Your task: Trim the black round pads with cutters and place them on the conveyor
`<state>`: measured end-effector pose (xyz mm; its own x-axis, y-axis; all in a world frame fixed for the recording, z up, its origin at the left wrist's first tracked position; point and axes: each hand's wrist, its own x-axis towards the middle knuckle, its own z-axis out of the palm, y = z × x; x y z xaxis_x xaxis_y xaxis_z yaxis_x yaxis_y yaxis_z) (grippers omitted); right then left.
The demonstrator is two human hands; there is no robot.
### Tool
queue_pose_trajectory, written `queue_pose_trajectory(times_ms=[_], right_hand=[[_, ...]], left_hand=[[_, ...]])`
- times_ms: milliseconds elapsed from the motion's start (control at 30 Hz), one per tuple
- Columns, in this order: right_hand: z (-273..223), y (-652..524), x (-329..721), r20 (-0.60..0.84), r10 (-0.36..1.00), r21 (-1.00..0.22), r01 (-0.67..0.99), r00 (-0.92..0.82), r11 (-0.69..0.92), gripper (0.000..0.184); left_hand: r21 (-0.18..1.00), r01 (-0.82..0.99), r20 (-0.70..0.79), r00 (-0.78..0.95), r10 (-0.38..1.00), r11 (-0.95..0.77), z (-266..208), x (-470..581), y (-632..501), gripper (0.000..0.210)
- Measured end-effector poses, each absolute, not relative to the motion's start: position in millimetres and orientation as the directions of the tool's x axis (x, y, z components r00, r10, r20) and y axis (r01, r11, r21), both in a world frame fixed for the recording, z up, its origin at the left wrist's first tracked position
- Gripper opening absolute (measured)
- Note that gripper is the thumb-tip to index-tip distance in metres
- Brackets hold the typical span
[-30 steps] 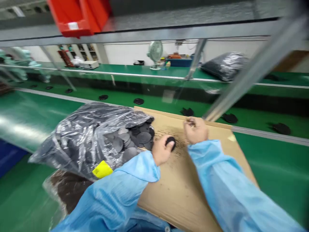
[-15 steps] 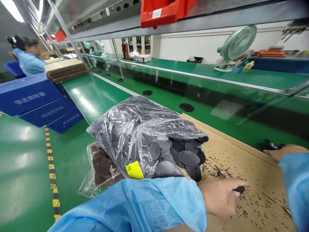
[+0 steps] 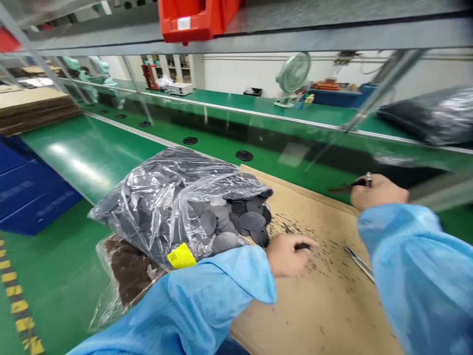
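Observation:
My left hand (image 3: 288,254) is closed over the cardboard sheet (image 3: 295,305), pinching a small black piece (image 3: 302,246) mostly hidden by the fingers. Beyond the cardboard's far edge, my right hand (image 3: 380,191) grips a dark tool (image 3: 343,188) with a slim end pointing left; blur hides its exact kind. Left of my left hand lies a clear plastic bag (image 3: 162,182), its open mouth showing many black oval pieces (image 3: 252,222). Small black scraps (image 3: 291,228) are scattered over the cardboard. A slim metal-edged tool (image 3: 358,264), perhaps a knife, lies by my right sleeve.
A brown item in clear plastic (image 3: 129,268) lies under the bag's near side. Round black pieces (image 3: 244,156) sit along the green bench behind. Blue boxes (image 3: 33,192) stand at left. Overhead runs a shelf with a red bin (image 3: 192,22); a fan (image 3: 293,74) stands behind.
The view has turned right, so the bag and both hands appear farther left. My right hand is farther from me, past the cardboard edge. My left hand still pinches the black piece.

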<state>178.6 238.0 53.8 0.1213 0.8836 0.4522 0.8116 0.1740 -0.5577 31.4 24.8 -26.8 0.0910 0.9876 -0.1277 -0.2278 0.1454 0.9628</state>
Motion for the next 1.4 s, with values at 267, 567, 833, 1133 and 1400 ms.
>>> queue_pose_trajectory(times_ms=[267,567,833,1133,1400], right_hand=[[31,66,161,0.575,0.818,-0.768,0.326,-0.026,0.551,0.022],[-15,28,166,0.469,0.866,-0.834,0.411,0.175,0.369,0.017],[-20,26,170,0.528,0.842,-0.682,0.535,-0.111,0.499,0.039],[-14,22,165,0.581,0.769,-0.419,0.712,-0.266,0.563,0.027],[-20,22,163,0.624,0.749,-0.374,0.755,-0.225,0.538,0.027]], left_hand=[[0.579,-0.550,-0.272,0.565,0.779,0.602,2,12,17,0.064],[0.775,-0.543,-0.259,0.194,0.946,0.324,-5,15,15,0.031],[0.735,-0.624,-0.312,0.037,0.950,0.266,-3,13,24,0.028],[0.676,-0.659,-0.373,0.080,0.924,0.330,2,14,23,0.027],[0.663,-0.670,-0.371,0.095,0.924,0.335,0,14,21,0.025]])
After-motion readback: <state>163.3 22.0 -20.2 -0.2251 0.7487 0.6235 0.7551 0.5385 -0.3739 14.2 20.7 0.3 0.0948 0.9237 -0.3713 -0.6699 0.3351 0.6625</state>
